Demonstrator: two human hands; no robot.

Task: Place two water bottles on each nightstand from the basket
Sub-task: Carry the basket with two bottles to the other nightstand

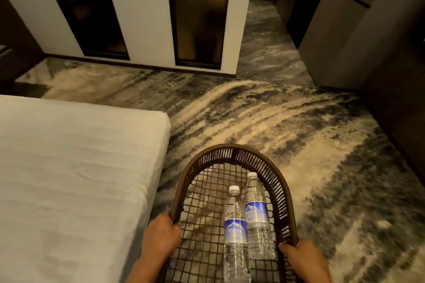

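Transit step, by my read. Your left hand (pixel 162 235) and right hand (pixel 301 257) each have fingers wrapped on the wicker basket (pixel 232 151) rim. Two water bottles (pixel 235 234) lie inside, touching, beside the bed (pixel 69 167). No nightstand in view; next, find one.

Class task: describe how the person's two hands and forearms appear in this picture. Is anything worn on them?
Both the left hand and the right hand are bare, without gloves. No rings, watch or bracelet show on the parts in view. The forearms are uncovered down to the bottom edge of the picture, so no sleeves are visible. Fingernails cannot be made out.
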